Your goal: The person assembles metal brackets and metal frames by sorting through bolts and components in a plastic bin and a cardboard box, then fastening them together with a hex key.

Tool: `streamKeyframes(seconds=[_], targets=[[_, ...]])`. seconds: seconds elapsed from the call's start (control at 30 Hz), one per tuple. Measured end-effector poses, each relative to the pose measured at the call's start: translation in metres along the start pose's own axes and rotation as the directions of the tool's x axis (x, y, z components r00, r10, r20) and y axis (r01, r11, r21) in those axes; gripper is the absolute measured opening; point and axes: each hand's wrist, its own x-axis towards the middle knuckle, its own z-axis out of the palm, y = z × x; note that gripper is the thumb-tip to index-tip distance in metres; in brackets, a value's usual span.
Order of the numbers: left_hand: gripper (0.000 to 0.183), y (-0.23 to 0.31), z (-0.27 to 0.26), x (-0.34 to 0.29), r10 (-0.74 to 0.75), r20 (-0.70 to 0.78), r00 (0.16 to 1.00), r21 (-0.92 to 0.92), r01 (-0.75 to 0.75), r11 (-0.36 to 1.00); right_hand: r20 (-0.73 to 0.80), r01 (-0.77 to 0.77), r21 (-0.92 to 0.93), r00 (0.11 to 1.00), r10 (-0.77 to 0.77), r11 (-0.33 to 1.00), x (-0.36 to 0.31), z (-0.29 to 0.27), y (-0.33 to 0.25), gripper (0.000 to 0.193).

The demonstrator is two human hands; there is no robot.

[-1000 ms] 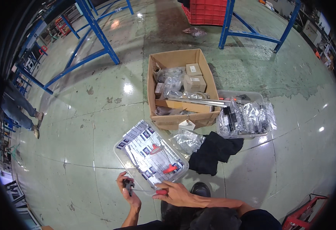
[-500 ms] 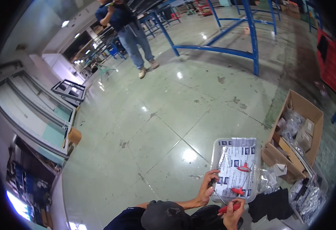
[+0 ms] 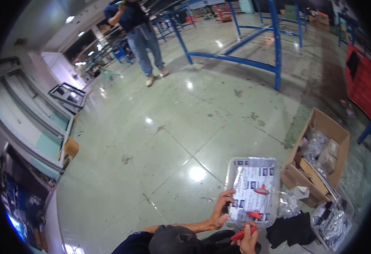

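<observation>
My right hand (image 3: 248, 240) grips the red handle of a screwdriver (image 3: 238, 234). Its thin metal shaft slants up and left toward my left hand (image 3: 220, 211). The fingers of that left hand curl round a small dark part (image 3: 225, 209) by the shaft's tip; its kind is too small to tell. Just right of the left hand is a clear plastic bin (image 3: 273, 220), with white printed sheeting across it. Two red-handled tools, an upper one (image 3: 261, 190) and a lower one (image 3: 254, 215), lie on the sheeting, and a thin metal rod (image 3: 239, 178) lies at its left.
Right of the bin are a clear plastic bag (image 3: 288, 205), black cloth (image 3: 291, 230), an open cardboard box (image 3: 291, 174) of packaged parts and a tub (image 3: 333, 228) of silvery bags. Blue metal frames (image 3: 236, 59) and a standing person (image 3: 141, 40) are farther off. Window frames (image 3: 33, 120) lean at left.
The whole view has shifted slightly, so the bin and boxes sit lower and farther left. Both hands keep their hold, and the screwdriver still points at the left hand.
</observation>
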Motion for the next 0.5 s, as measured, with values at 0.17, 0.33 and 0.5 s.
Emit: streamKeyframes(seconds=[0.17, 0.33, 0.5], targets=[[0.054, -0.036, 0.002, -0.015, -0.519, -0.078, 0.851, -0.340, 0.466, 0.817, -0.012, -0.047, 0.018, 0.999, 0.048, 0.999, 0.019, -0.015, 0.035, 0.025], [0.082, -0.017, -0.025, -0.001, -0.715, 0.413, 0.565, -0.706, 0.694, 0.140, -0.252, -0.030, -0.072, 0.968, 0.011, 0.997, 0.011, -0.053, 0.034, 0.031], [0.078, 0.009, -0.033, 0.004, -0.579, 0.582, 0.571, -0.538, 0.804, 0.253, -0.427, -0.109, 0.062, 0.896, 0.125, 0.992, -0.032, -0.124, 0.062, 0.023]])
